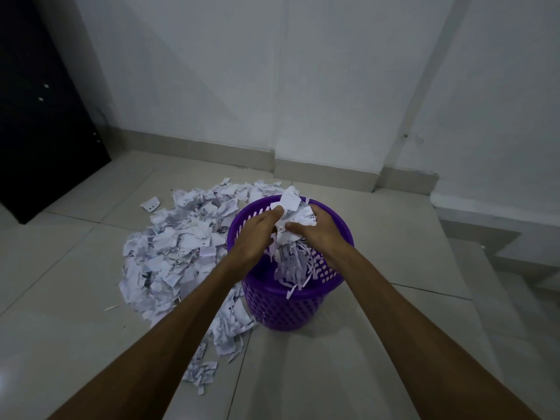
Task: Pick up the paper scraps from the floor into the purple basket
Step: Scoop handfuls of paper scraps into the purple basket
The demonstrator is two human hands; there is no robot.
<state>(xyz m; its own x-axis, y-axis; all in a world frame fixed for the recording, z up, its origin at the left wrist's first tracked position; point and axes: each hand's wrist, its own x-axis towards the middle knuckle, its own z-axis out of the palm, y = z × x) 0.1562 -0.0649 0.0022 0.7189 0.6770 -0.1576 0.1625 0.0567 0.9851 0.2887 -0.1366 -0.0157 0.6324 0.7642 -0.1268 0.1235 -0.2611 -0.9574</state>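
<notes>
Gripping paper wad point(292, 221) btwn left hand point(257, 234) & right hand point(318, 230), above purple basket point(288, 310).

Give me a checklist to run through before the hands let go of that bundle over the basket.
1. Bundle of scraps held between left hand and right hand: ok.
2. Bundle above the purple basket opening: ok.
3. Hanging shredded strips inside the rim: not ok, a few droop over the near edge.
4. Basket upright on the floor: ok.
5. Room left in the basket: cannot tell, hands and paper hide the inside.
6. Floor pile cleared: not ok, a large heap remains left of the basket.
</notes>
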